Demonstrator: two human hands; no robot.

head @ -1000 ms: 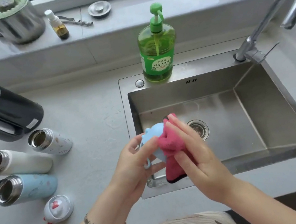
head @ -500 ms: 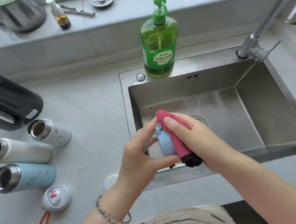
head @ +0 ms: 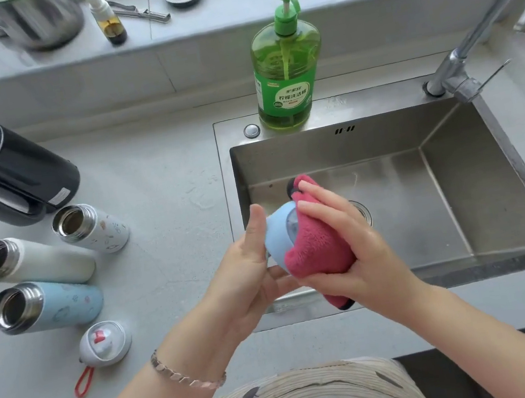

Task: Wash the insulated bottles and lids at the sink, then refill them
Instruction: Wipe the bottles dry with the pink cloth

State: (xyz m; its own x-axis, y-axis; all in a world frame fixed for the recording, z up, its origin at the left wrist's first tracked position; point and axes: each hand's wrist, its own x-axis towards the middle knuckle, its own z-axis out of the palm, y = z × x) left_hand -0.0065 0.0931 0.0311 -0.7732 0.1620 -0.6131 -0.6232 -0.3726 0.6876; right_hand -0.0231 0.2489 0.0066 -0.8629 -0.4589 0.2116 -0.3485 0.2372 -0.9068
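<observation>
Three uncapped bottles (white bottle (head: 47, 260), blue bottle (head: 64, 302), patterned bottle (head: 100, 228)) and a white lid (head: 104, 340) are laid on the counter (head: 155, 181), frame left. At frame centre, over the sink (head: 461, 201), a blue lid (head: 277, 234) is gripped by the left hand (head: 248, 270) and a pink cloth (head: 317, 248) is clasped against it by the right hand (head: 362, 251). Refilling is judged outstanding.

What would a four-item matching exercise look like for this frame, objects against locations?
Things:
1. blue lid
2. white lid
3. soap bottle
4. black kettle

Places:
A. on the sink rim, at the back
B. on the counter, in front of the blue bottle
C. in the left hand, pink cloth against it
D. behind the white bottle, at the far left

Pairs: 1-C, 2-B, 3-A, 4-D
</observation>
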